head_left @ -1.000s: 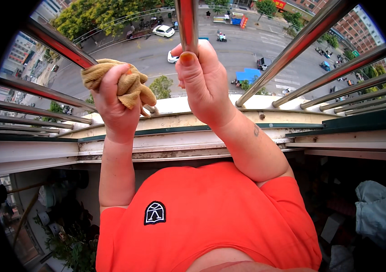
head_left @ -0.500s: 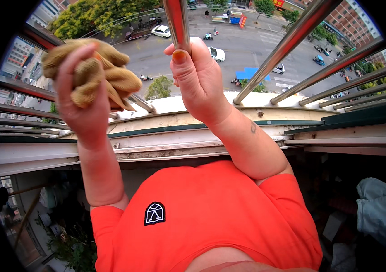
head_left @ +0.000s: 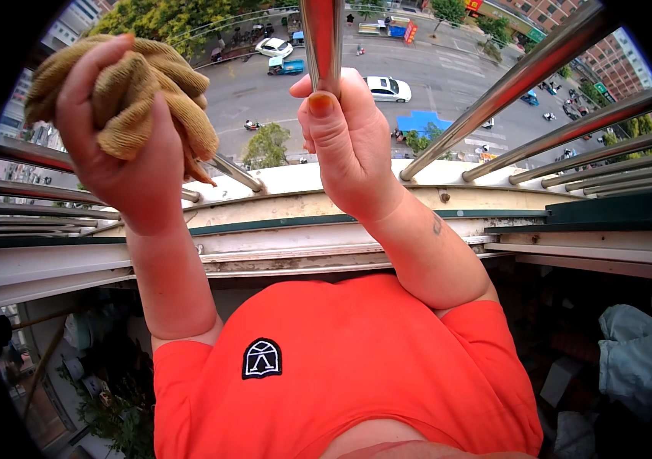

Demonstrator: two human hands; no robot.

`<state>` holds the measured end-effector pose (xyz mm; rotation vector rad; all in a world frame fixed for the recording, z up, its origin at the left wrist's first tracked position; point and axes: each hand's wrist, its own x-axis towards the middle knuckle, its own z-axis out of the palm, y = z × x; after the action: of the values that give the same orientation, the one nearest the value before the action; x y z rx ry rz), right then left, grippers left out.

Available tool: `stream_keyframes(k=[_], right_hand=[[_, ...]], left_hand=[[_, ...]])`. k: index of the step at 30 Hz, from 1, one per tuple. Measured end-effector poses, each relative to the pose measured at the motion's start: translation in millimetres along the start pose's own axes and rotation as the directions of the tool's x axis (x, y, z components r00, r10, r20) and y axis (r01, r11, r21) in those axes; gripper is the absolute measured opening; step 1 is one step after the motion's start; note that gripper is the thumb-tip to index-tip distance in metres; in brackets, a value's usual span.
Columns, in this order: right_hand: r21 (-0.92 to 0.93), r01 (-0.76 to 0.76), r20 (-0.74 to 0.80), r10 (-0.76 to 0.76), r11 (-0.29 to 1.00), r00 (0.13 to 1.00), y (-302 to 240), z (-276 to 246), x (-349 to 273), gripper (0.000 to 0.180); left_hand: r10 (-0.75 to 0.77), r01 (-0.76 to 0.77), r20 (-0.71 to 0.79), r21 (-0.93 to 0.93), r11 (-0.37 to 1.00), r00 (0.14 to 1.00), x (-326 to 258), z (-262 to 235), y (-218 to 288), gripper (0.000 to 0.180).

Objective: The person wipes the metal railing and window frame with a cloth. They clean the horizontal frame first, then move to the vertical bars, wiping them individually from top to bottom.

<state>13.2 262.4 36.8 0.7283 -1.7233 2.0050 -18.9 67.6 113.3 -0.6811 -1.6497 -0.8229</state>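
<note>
Head view: both bare forearms raised, reaching outward over the pale window ledge point(head_left: 284, 180). Left hand point(head_left: 128, 180) held up above the ledge's left end, digits clenched round a bunched tan cloth point(head_left: 128, 99), folds spilling past the fingers on both sides. Whether cloth touches the bars behind: cannot tell. Right hand point(head_left: 352, 149) above the middle of the ledge's outer edge, elbow bent, grasping a shiny metal bar point(head_left: 323, 46); thumb upright along its near side, fingers curled behind. Boxy white object point(head_left: 560, 381) in shadow, lower right; contents indiscernible.
</note>
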Motion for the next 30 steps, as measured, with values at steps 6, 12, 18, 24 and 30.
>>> stream_keyframes(k=[6,12,18,24,30], right_hand=[[-0.01,-0.001,-0.01,0.001,1.0,1.0,-2.2,2.6,1.2,0.027],[-0.034,0.011,-0.017,-0.011,0.999,1.0,-3.2,2.9,2.3,0.027],[-0.006,0.0,-0.002,0.0,1.0,1.0,-0.1,4.7,1.7,0.027],[0.003,0.019,-0.015,-0.019,1.0,1.0,-0.1,0.1,1.7,0.027],[0.004,0.03,-0.012,-0.03,1.0,0.999,-0.1,4.3,1.9,0.028]], left_hand=[[-0.128,0.108,0.208,0.106,0.988,0.97,-77.2,-5.8,6.9,0.048],[-0.253,0.214,0.436,0.138,0.967,0.864,-119.0,-13.1,11.7,0.048],[-0.253,0.27,0.385,0.01,0.963,0.887,-79.1,-29.1,17.4,0.04],[-0.335,0.315,-0.031,-0.269,0.91,0.942,27.6,-21.1,23.3,0.038],[-0.076,0.078,-0.054,0.038,0.996,0.996,26.4,-13.5,1.3,0.025]])
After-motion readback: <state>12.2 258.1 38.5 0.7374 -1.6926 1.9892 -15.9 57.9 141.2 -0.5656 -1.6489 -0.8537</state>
